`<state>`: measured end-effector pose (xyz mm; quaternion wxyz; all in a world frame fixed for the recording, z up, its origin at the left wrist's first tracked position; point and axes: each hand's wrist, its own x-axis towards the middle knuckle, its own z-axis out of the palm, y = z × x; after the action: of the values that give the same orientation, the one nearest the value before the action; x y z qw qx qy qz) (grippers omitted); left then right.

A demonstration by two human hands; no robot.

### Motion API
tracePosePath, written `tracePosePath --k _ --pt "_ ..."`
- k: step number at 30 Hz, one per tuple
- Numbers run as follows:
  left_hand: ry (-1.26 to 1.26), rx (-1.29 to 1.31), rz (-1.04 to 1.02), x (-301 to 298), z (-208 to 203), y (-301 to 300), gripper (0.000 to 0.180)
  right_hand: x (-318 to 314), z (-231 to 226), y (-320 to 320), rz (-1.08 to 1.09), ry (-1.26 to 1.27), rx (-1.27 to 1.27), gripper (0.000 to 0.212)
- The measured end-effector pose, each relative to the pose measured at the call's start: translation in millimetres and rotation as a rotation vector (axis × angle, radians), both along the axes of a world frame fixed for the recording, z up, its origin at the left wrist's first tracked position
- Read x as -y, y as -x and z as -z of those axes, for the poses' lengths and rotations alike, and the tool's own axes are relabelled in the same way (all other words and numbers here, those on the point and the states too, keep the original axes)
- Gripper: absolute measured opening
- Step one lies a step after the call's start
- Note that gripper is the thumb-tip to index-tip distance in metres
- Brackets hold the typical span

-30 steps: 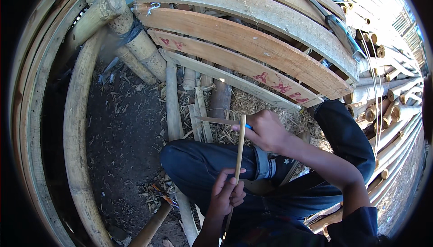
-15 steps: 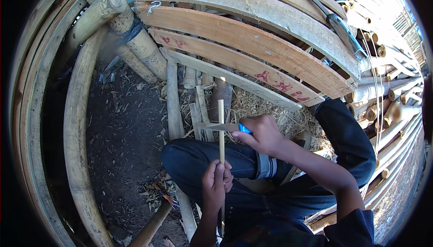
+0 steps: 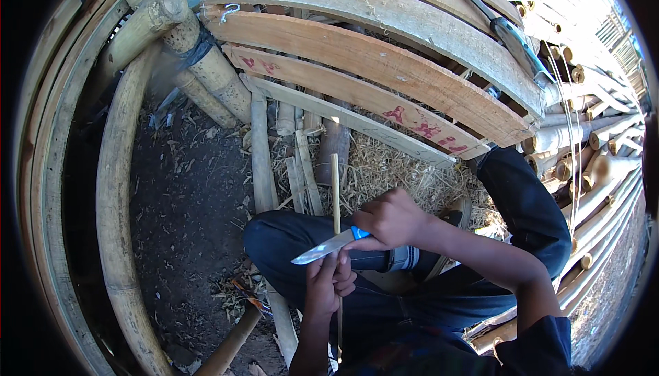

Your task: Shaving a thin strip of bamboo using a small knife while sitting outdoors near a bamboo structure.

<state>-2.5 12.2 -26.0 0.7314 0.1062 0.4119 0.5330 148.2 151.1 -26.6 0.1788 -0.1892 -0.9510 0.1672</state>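
My left hand (image 3: 329, 285) is closed round a slim, pale strip of bamboo (image 3: 336, 194), which stands nearly upright over my lap. Part of the strip runs down below the fist. In my right hand (image 3: 390, 219) is a knife (image 3: 325, 246) with a blue handle, the fingers wrapped round the grip. Its blade points left and slightly down, crossing the strip just above my left fingers. Whether the edge bites into the bamboo cannot be made out.
A slatted wooden bench (image 3: 371, 53) spans the far side, with a handsaw (image 3: 518, 43) on top. Stacked bamboo poles (image 3: 590, 190) fill the right. A bamboo post (image 3: 220, 81) and a curved pole (image 3: 117, 190) stand left. Shavings (image 3: 391, 170) litter the ground beneath the bench.
My right hand has brought the knife down along the strip, from near its upper part to just above my left fist. The blade now tilts downward. My left hand keeps its hold.
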Motion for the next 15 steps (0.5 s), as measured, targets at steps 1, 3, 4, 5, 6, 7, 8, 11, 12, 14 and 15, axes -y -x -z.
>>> tracePosePath --k 1,3,4,5,6,7,8,11,12,14,15 --pt "-0.006 -0.019 -0.013 -4 -1 1 0.027 0 4 1 0.037 0.012 -0.028 0.05" --pt "-0.033 -0.048 -0.029 -8 -2 3 0.027 11 9 4 0.085 0.037 -0.011 0.049" --pt "-0.037 -0.048 -0.028 -8 -1 2 0.027 15 10 4 0.132 0.065 0.007 0.049" --pt "-0.029 -0.036 -0.013 -6 0 2 0.027 7 9 4 0.131 0.066 0.003 0.049" --pt "-0.02 -0.024 0.0 -4 0 2 0.027 -6 4 1 0.271 0.141 -0.011 0.048" --pt "-0.018 -0.009 0.01 -2 0 0 0.027 -15 1 -1 0.412 0.216 -0.024 0.048" --pt "-0.018 -0.012 0.009 1 0 0 0.027 -17 -4 -1 0.411 0.217 -0.026 0.048" --pt "-0.031 0.001 0.004 3 -1 -2 0.026 -10 -10 -1 0.219 0.155 0.003 0.05" --pt "-0.031 0.005 0.005 1 -2 -4 0.026 -4 -8 0 0.221 0.154 0.008 0.05" --pt "0.003 -0.22 -0.03 0 -5 -10 0.026 4 -4 1 0.092 0.027 0.053 0.051" --pt "0.004 -0.219 -0.031 -1 -8 -12 0.026 -7 -6 -2 0.192 0.036 0.033 0.051"
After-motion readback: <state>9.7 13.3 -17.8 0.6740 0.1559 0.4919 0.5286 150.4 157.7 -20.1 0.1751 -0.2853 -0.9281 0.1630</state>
